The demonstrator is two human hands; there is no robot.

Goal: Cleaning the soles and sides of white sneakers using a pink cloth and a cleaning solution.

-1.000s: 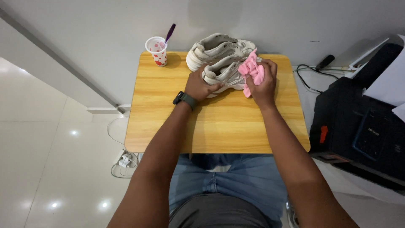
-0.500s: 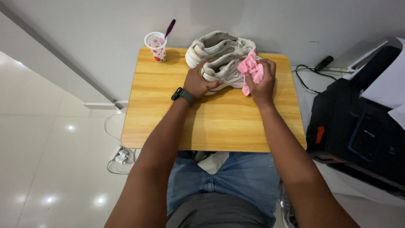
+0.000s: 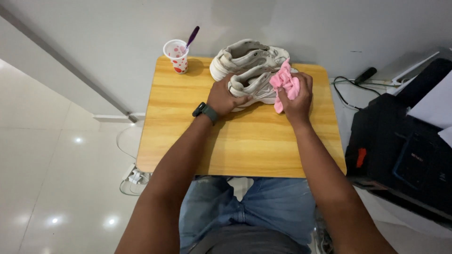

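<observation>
**Cloth pressed to near shoe, other hand bracing it**

Right hand [image 3: 296,96] is bunched around a pink cloth [image 3: 285,84], fingers curled tight on it, and pushes the wad against the side of the near white sneaker [image 3: 254,84]; part of the cloth sticks out above the knuckles. Left hand [image 3: 223,96], watch [image 3: 205,112] on the wrist, is clamped over the heel end of the same sneaker, thumb along the sole edge, likely holding the shoe steady against the sideways push. The sneaker sits upright on the wooden table [image 3: 240,141], toward the far edge. The second white sneaker [image 3: 242,54] stands just behind it, touching or nearly so, untouched by either hand. At the far left corner, well apart from the hands, a red-dotted paper cup [image 3: 176,56] holds a purple-handled toothbrush [image 3: 192,36]. Black bag [image 3: 400,146] stands beside the table on the right; cables [image 3: 134,176] lie on the floor at left.
</observation>
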